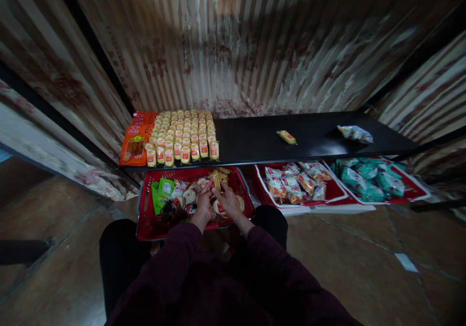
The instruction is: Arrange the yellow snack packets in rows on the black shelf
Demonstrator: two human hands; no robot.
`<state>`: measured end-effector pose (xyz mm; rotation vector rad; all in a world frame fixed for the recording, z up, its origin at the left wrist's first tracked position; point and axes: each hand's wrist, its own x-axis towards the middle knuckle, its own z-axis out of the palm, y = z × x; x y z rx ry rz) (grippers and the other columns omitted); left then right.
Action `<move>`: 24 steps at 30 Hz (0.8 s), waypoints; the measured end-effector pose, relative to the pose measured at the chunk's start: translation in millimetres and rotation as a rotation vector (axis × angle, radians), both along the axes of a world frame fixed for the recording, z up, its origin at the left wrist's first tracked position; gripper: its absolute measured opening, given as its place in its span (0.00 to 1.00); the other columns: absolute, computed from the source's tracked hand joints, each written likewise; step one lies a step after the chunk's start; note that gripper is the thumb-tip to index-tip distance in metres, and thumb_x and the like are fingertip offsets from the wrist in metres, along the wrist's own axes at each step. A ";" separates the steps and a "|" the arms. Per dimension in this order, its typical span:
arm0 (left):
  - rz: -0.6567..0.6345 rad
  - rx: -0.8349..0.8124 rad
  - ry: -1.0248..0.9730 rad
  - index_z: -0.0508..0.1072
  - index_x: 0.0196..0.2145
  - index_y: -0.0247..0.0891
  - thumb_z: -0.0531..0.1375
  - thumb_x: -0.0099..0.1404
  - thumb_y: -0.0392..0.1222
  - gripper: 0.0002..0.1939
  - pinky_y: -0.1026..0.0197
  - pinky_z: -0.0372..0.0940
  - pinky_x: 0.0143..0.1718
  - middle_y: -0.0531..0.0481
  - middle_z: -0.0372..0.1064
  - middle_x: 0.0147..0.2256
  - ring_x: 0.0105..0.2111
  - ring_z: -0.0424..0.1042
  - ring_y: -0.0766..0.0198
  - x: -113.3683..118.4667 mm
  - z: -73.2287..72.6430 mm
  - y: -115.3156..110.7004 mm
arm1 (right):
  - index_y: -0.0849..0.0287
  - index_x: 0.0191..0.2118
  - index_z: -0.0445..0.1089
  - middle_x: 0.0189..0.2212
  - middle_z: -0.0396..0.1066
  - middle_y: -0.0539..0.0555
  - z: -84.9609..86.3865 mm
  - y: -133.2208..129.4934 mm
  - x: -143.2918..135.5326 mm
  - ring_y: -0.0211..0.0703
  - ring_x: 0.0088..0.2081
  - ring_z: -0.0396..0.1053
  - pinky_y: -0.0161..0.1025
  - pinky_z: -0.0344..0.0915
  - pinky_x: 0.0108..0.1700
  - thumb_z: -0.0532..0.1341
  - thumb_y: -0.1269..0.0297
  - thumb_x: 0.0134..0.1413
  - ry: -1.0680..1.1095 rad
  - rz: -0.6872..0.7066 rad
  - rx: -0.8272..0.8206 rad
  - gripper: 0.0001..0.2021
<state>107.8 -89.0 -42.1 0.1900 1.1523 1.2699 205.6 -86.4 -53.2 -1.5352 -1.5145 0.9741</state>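
Over the red basket (141,214) in front of my lap, my left hand (204,203) and my right hand (228,202) are close together. A small yellowish wrapped snack (217,181) stands between their fingertips, and both hands appear closed on it. Under and around my hands lie mixed packaged snacks, among them round pale biscuits (190,196) and a bright green packet (162,193). Part of the basket's contents is hidden beneath my palms.
Rows of yellow wrapped snacks (182,134) stand on the black shelf (247,141), beside an orange packet (137,141). A single yellow packet (287,137) and a pale packet (355,134) lie farther right. Baskets below hold red-white packets (291,185) and teal packets (367,178).
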 end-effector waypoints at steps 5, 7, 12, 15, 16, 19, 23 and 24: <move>-0.016 0.033 -0.025 0.75 0.40 0.40 0.58 0.45 0.27 0.22 0.60 0.67 0.38 0.48 0.75 0.36 0.35 0.74 0.62 6.0 7.2 -2.6 | 0.58 0.48 0.71 0.45 0.73 0.60 -1.6 3.1 2.3 0.53 0.48 0.70 0.49 0.66 0.51 0.58 0.51 0.50 -0.024 -0.110 0.059 0.22; -0.024 0.063 -0.012 0.76 0.37 0.40 0.58 0.45 0.26 0.21 0.60 0.66 0.39 0.47 0.75 0.37 0.37 0.74 0.61 8.2 9.9 -3.1 | 0.56 0.47 0.72 0.42 0.74 0.58 1.3 2.5 4.2 0.52 0.45 0.72 0.49 0.68 0.49 0.58 0.52 0.50 -0.039 -0.138 0.062 0.20; -0.008 0.107 0.088 0.77 0.33 0.40 0.57 0.43 0.25 0.19 0.62 0.65 0.39 0.47 0.75 0.38 0.38 0.73 0.62 12.2 16.6 -2.4 | 0.52 0.43 0.73 0.30 0.75 0.54 14.2 -2.0 11.0 0.51 0.42 0.73 0.45 0.69 0.46 0.57 0.56 0.52 -0.078 -0.128 -0.004 0.15; -0.019 0.114 0.142 0.78 0.34 0.40 0.57 0.44 0.26 0.20 0.64 0.65 0.35 0.48 0.75 0.36 0.34 0.73 0.63 13.0 19.2 -1.7 | 0.53 0.45 0.72 0.33 0.76 0.53 16.8 -2.1 12.1 0.49 0.41 0.74 0.44 0.70 0.44 0.56 0.58 0.52 0.007 -0.104 -0.021 0.15; -0.027 0.123 0.165 0.78 0.35 0.39 0.57 0.44 0.27 0.20 0.64 0.65 0.34 0.48 0.75 0.35 0.32 0.72 0.64 13.0 19.5 -1.5 | 0.53 0.46 0.71 0.35 0.76 0.53 16.4 -1.4 11.8 0.48 0.41 0.74 0.44 0.71 0.43 0.56 0.59 0.51 0.043 -0.101 -0.022 0.16; -0.026 0.168 0.251 0.77 0.37 0.38 0.57 0.44 0.28 0.21 0.65 0.64 0.33 0.48 0.75 0.33 0.30 0.71 0.66 12.3 17.9 -0.2 | 0.55 0.47 0.69 0.40 0.75 0.54 13.2 1.9 8.8 0.47 0.41 0.74 0.44 0.70 0.45 0.58 0.61 0.48 0.130 -0.124 -0.005 0.18; -0.003 0.259 0.360 0.77 0.39 0.37 0.56 0.47 0.29 0.20 0.63 0.65 0.40 0.47 0.74 0.36 0.36 0.72 0.65 8.3 9.9 4.1 | 0.56 0.47 0.69 0.41 0.75 0.54 8.4 9.2 2.4 0.46 0.42 0.73 0.44 0.68 0.48 0.59 0.63 0.47 0.178 -0.151 0.054 0.18; -0.007 0.286 0.392 0.76 0.39 0.37 0.55 0.48 0.29 0.20 0.62 0.65 0.43 0.46 0.74 0.38 0.37 0.72 0.64 6.5 7.6 5.9 | 0.56 0.47 0.69 0.42 0.75 0.54 7.6 11.6 0.8 0.46 0.42 0.73 0.45 0.68 0.49 0.59 0.63 0.47 0.184 -0.143 0.069 0.18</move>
